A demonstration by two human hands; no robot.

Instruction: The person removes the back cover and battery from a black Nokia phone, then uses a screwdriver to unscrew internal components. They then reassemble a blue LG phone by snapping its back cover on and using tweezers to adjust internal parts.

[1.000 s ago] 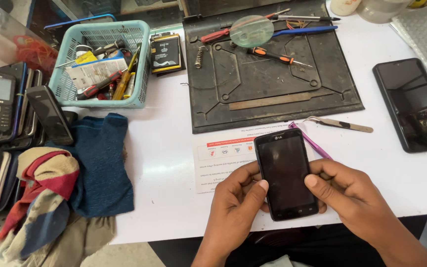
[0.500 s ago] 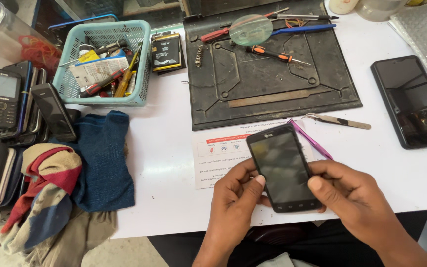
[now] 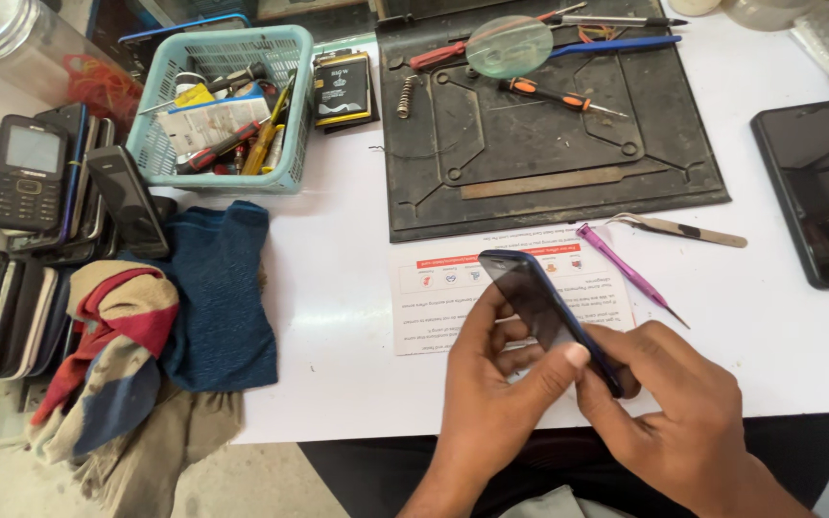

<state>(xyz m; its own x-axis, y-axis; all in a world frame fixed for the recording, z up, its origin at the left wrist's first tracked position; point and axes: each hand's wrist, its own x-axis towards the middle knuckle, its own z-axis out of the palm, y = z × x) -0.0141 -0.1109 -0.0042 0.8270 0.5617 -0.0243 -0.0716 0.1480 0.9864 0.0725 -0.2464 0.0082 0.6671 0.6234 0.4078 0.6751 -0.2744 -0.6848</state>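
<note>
Left hand [image 3: 501, 379] and right hand [image 3: 669, 403] both grip the tilted dark phone [image 3: 544, 312].

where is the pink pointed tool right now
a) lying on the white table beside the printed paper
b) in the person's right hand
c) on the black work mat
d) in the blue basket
a: the pink pointed tool lies on the white table at the right edge of the printed paper, just below the black work mat, and neither hand touches it.

A dark, blue-edged phone [image 3: 547, 312] was seen; a teal basket [image 3: 223, 105], pink tool [image 3: 626, 270] and navy cloth [image 3: 218, 288] were noted.
</note>
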